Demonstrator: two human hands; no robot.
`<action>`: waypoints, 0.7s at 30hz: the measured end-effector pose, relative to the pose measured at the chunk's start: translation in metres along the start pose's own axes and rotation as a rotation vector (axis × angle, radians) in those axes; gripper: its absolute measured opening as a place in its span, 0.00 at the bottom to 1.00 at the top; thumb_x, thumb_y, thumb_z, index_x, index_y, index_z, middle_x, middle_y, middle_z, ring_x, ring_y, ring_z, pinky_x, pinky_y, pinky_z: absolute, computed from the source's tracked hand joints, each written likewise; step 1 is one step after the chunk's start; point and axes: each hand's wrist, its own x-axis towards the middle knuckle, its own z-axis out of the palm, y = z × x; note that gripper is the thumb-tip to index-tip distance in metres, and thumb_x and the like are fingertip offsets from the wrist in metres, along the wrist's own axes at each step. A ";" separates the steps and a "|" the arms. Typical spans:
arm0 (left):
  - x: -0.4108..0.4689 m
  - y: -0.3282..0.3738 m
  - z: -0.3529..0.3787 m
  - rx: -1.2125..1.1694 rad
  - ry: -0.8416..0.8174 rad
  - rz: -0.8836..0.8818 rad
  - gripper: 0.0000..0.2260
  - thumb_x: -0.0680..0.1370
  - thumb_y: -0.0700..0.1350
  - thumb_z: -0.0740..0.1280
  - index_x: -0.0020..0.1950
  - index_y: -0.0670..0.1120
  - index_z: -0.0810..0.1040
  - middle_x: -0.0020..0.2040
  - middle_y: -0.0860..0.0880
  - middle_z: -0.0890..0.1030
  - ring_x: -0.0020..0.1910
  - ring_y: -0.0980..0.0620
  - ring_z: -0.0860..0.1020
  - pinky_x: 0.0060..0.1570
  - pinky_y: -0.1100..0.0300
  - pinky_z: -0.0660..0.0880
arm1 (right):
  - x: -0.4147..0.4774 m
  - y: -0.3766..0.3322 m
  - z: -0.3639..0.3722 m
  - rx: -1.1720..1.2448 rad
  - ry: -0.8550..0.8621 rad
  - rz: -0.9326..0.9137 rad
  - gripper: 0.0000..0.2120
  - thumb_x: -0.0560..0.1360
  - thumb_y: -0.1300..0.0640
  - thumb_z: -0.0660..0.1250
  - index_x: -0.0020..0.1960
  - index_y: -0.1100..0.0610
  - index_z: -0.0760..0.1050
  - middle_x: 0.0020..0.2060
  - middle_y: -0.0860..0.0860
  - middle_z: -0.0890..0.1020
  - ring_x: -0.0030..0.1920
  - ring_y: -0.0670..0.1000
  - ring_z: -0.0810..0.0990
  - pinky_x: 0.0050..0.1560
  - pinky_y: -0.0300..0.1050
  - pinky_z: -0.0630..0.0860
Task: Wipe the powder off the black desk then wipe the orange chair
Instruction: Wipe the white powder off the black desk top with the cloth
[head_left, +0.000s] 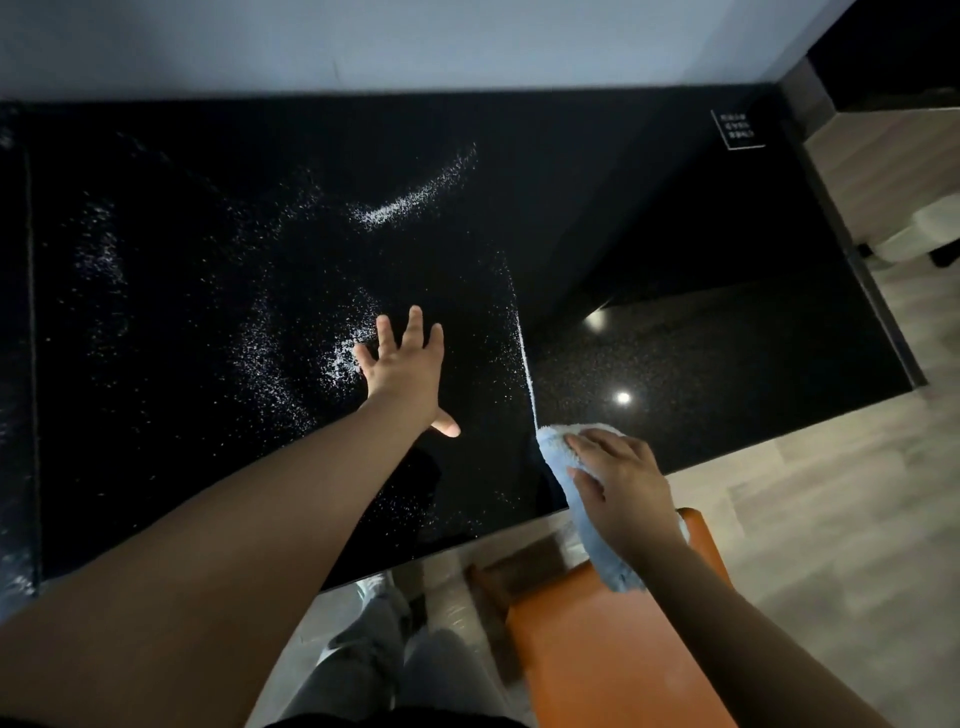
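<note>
The black desk (701, 270) fills most of the view. White powder (405, 205) lies scattered over its left and middle, with a thin straight ridge of powder (522, 343) running toward the front edge. My left hand (405, 369) rests flat on the desk with fingers spread, holding nothing. My right hand (618, 483) presses a light blue fluffy cloth (587, 530) at the desk's front edge, at the near end of that ridge. The desk to the right of the ridge looks free of powder. The orange chair (613, 654) stands below the desk edge, under my right forearm.
A small white-printed sign (737, 130) sits at the desk's far right corner. A pale wall runs behind the desk. Light wooden floor (831, 519) lies to the right. My legs in grey trousers (374, 654) stand left of the chair.
</note>
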 end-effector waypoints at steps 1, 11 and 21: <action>0.000 0.000 0.000 0.004 -0.002 0.001 0.61 0.62 0.64 0.77 0.78 0.49 0.37 0.77 0.45 0.34 0.75 0.34 0.37 0.72 0.33 0.49 | -0.004 0.000 0.000 -0.006 -0.007 0.001 0.18 0.76 0.57 0.67 0.66 0.53 0.76 0.62 0.49 0.79 0.61 0.56 0.73 0.52 0.50 0.78; 0.000 0.000 -0.002 -0.012 -0.018 0.003 0.61 0.62 0.63 0.77 0.78 0.49 0.37 0.77 0.45 0.33 0.75 0.34 0.36 0.71 0.32 0.48 | -0.052 -0.007 -0.003 0.024 -0.083 0.056 0.18 0.76 0.53 0.59 0.64 0.53 0.77 0.60 0.51 0.79 0.58 0.55 0.76 0.50 0.48 0.78; -0.007 -0.005 -0.001 -0.010 0.019 0.042 0.60 0.62 0.65 0.76 0.78 0.49 0.39 0.78 0.45 0.34 0.76 0.34 0.38 0.72 0.33 0.49 | -0.070 -0.010 -0.023 -0.002 -0.121 0.071 0.21 0.73 0.49 0.56 0.60 0.52 0.79 0.54 0.50 0.83 0.50 0.54 0.80 0.46 0.41 0.72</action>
